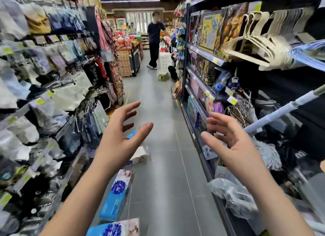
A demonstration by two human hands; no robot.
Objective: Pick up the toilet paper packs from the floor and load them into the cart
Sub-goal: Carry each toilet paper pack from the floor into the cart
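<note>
Several toilet paper packs lie on the grey floor along the left shelf. A blue pack with a flower print lies below my left forearm, and another blue pack sits at the bottom edge. A white pack lies farther up the aisle, and a blue one shows behind my left hand. My left hand and my right hand are raised in front of me, fingers spread, palms facing each other, holding nothing. No cart is in view.
Packed shelves line the left of the narrow aisle, and shelves with toys, hangers and a mop handle line the right. A person stands at the far end beside a white basket and a small stool.
</note>
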